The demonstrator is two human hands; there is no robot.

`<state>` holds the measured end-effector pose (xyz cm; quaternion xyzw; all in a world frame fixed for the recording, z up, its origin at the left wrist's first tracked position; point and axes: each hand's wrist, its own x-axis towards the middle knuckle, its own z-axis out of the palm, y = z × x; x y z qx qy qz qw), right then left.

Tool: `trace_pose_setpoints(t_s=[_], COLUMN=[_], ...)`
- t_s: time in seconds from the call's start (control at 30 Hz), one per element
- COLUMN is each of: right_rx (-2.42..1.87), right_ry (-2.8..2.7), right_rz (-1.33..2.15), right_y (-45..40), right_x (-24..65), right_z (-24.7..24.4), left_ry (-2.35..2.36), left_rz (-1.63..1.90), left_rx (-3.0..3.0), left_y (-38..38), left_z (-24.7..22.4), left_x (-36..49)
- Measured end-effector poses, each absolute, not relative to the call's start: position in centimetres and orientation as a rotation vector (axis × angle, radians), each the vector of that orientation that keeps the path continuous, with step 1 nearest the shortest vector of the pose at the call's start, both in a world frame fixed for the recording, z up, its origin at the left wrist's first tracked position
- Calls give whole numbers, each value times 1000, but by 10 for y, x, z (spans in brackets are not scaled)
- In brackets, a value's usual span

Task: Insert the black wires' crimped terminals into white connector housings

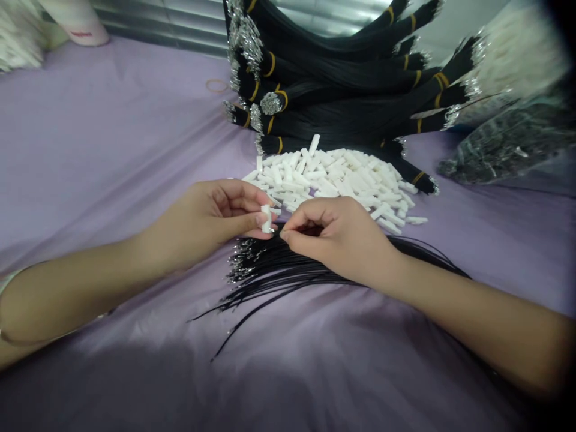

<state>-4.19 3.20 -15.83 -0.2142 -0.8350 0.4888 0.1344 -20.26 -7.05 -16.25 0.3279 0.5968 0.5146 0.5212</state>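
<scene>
Between the thumb and fingers of my left hand (225, 210) is a small white connector housing (267, 218), held upright. My right hand (330, 231) is closed in a pinch just to the right of it; what its fingertips grip is hidden or too small to make out. Under both hands lies a loose bunch of thin black wires (270, 282) with silvery metal tips at their left ends. Two of the wires stray toward the front. A heap of similar white plastic pieces (333, 177) lies right behind my hands.
Thick bundles of black wires (333, 78), tied with yellow bands, are stacked at the back. A clear bag of dark pieces (508, 144) and a whitish bag (526, 48) stand at right. A white cup-like container (81, 24) is at back left. Purple cloth (112, 132) covers the surface.
</scene>
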Motion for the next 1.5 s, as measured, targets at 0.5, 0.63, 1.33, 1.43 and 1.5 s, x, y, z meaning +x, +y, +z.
trace_pose_setpoints(t_s=[0.5, 0.63, 1.33, 1.43, 1.5], right_rx=[-541, -439, -277, -304, -350], right_ry=[-2331, -2346, -2388, -2432, -2475], right_rz=[1657, 1624, 1702, 1644, 1538], right_y=[38, 40, 39, 39, 39], right_x=[-42, -40, -39, -40, -40], right_z=[-164, -165, -163, -159, -155], left_ry=[1352, 1345, 1282, 1249, 1224], left_rz=[1217, 1106, 1086, 1115, 1168], left_rx=[802, 979, 1180, 1194, 1150], left_y=[-70, -69, -75, -74, -72], left_z=[-168, -170, -161, -161, -160], left_x=[-209, -217, -208, -208, -208])
